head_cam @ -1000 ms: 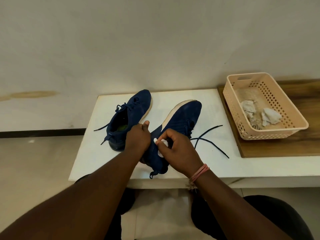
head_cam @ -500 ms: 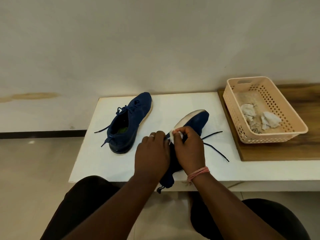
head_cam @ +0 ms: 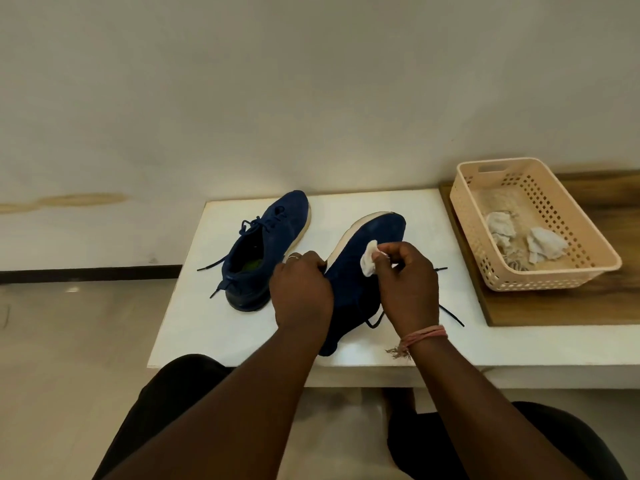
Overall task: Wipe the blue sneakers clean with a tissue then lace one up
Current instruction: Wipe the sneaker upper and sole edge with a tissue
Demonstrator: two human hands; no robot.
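Left hand (head_cam: 302,295) fingers clamp the tipped sneaker (head_cam: 360,282) at its sole edge on the bench (head_cam: 194,313), right hand (head_cam: 408,289) fingertips pinch the tissue (head_cam: 369,258) against the upper; tissue's flimsy, tears easily, so hold it bunched.

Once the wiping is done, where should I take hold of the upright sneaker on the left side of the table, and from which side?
Grip the left sneaker at its heel collar, coming from above on the near side. It stands on its sole with the heel toward the person and the mouth open upward, so fingers can probably hook inside. The right hand holds the tissue.
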